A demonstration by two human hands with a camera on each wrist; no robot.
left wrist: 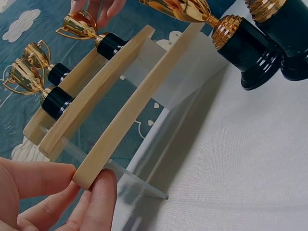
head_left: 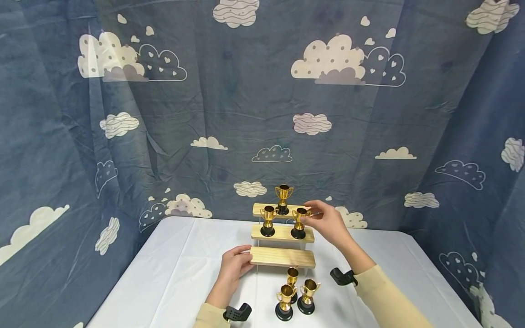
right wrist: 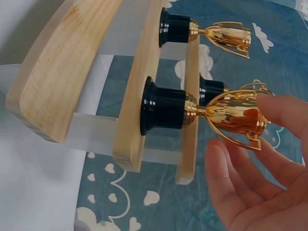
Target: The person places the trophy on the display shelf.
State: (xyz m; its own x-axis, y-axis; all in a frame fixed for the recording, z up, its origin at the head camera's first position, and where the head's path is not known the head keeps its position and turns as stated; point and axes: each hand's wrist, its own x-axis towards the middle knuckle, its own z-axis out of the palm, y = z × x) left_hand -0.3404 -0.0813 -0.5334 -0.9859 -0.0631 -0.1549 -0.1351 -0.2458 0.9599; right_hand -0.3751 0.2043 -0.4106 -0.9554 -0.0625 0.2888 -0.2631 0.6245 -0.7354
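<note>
A three-step wooden display stand [head_left: 283,257] with clear side supports stands on the table. At its left end, my left hand [head_left: 234,269] pinches the lowest step between thumb and fingers. My right hand [head_left: 328,222] is at the right trophy [head_left: 299,223] on the middle step, thumb and fingers around its gold cup; its black base rests on the wood. Another trophy [head_left: 268,221] stands to its left, and one more [head_left: 283,199] tops the highest step. In front of the stand are three trophies, including a front one [head_left: 285,302] and a right one [head_left: 307,297].
A white cloth covers the table [head_left: 172,269]. Behind and beside it hangs a dark blue curtain [head_left: 242,105] with cloud prints. Each wrist carries a black camera band, one on the left [head_left: 238,313] and one on the right [head_left: 343,276].
</note>
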